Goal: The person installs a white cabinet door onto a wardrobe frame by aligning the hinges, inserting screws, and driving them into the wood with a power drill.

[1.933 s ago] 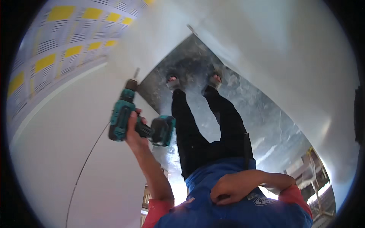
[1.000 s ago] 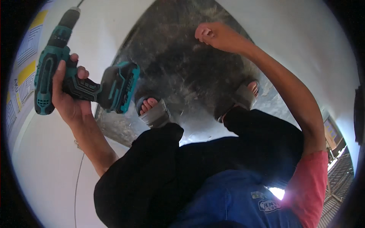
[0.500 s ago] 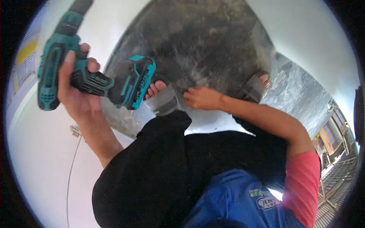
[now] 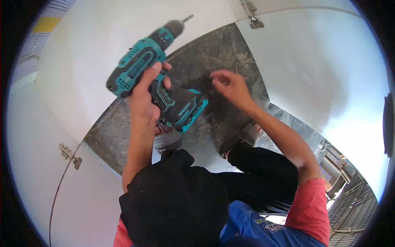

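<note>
A teal and black cordless drill [image 4: 142, 61] is in my left hand [image 4: 144, 92], with my fingers wrapped round its handle. A thin bit [image 4: 188, 18] sticks out of its black chuck, tilted up and to the right. Its battery pack [image 4: 191, 113] hangs over the floor, above my left foot. To the right of the drill, my right hand [image 4: 232, 88] is in the air over the dark floor, touching neither the drill nor a panel. Its fingers are curled in and slightly blurred; whatever they may hold is too small to make out.
White panels stand on the left [image 4: 74, 103] and right [image 4: 312, 61], with metal hinges [image 4: 70, 156] at the left and a hinge [image 4: 256, 22] at the top. Between them lies a stained grey floor [image 4: 205, 66]. A wire rack [image 4: 354, 210] stands at the lower right.
My left hand has carried the drill to the right, and its bit now shows. My right hand has moved up and a little to the right. The view has shifted, showing more hinges.
</note>
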